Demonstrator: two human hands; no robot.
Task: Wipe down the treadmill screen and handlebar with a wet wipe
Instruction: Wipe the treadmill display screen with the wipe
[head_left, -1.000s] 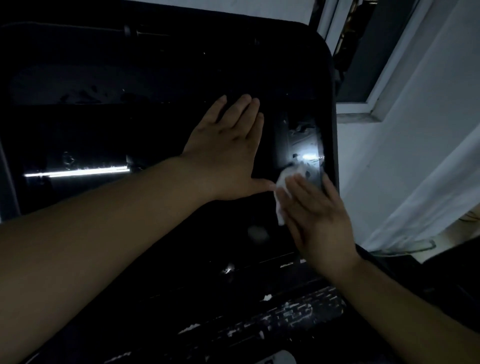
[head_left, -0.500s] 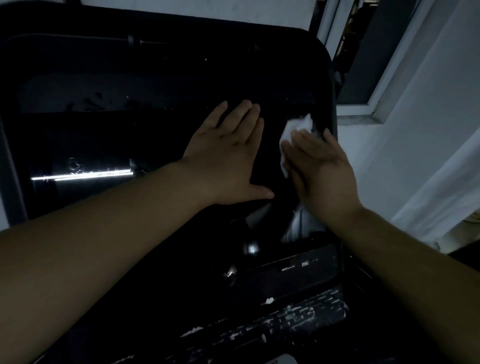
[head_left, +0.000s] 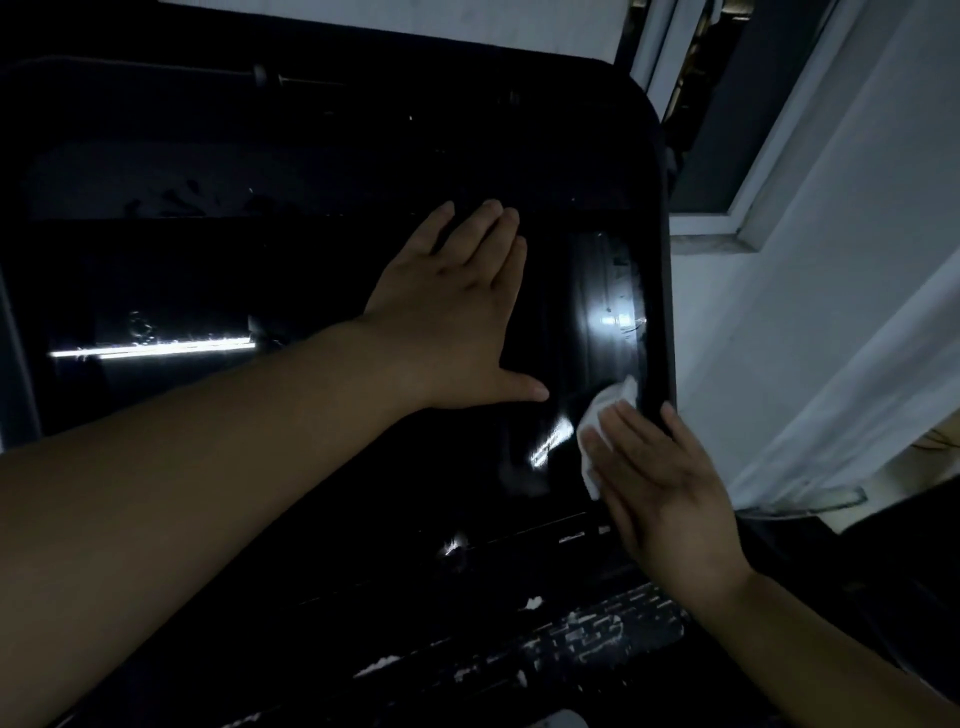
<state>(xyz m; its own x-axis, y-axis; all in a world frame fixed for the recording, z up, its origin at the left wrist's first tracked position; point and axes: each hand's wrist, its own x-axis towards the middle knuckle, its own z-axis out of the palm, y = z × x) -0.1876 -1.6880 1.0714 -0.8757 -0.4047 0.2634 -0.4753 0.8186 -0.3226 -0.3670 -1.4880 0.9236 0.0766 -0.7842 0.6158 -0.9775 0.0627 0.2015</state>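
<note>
The treadmill screen (head_left: 291, 171) is a large glossy black panel that fills most of the dim view. My left hand (head_left: 457, 317) lies flat on its middle, fingers spread and pointing up, holding nothing. My right hand (head_left: 660, 478) presses a white wet wipe (head_left: 605, 410) flat against the screen's lower right part, close to the right rim. Most of the wipe is hidden under my palm and fingers. No handlebar can be made out in the dark.
A worn black console strip with flaked white markings (head_left: 597, 639) runs below the screen. To the right are a white wall (head_left: 831, 260), a window frame (head_left: 737, 228) and a pale curtain (head_left: 852, 405).
My right hand with the wipe went up the screen's right edge, then came back down to its lower right part. My left hand has stayed in place.
</note>
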